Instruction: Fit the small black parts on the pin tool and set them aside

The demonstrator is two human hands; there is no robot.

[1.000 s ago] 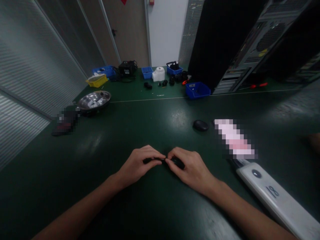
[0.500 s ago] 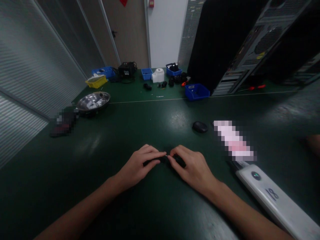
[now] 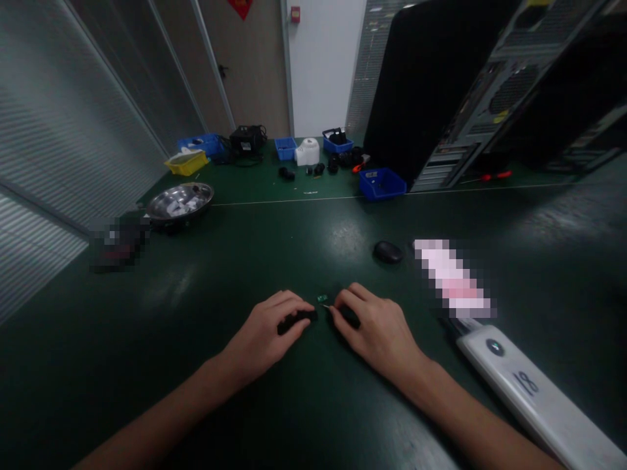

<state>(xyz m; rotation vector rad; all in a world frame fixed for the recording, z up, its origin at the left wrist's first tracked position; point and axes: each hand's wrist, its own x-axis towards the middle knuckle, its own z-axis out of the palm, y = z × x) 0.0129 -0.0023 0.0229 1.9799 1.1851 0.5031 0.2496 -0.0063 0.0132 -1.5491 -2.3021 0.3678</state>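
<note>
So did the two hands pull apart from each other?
Yes. The left hand and right hand have separated, showing a small green part between them on the green table.

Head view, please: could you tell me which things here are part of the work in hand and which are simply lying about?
In hand:
left hand, gripping a small black part
right hand, on another black piece
tiny green part between them

Lying about:
black mouse
steel bowl
blue bin
white device

A dark green table (image 3: 147, 365) meets ribbed glass partitions (image 3: 63, 130), a white wall (image 3: 323, 65) behind.
</note>
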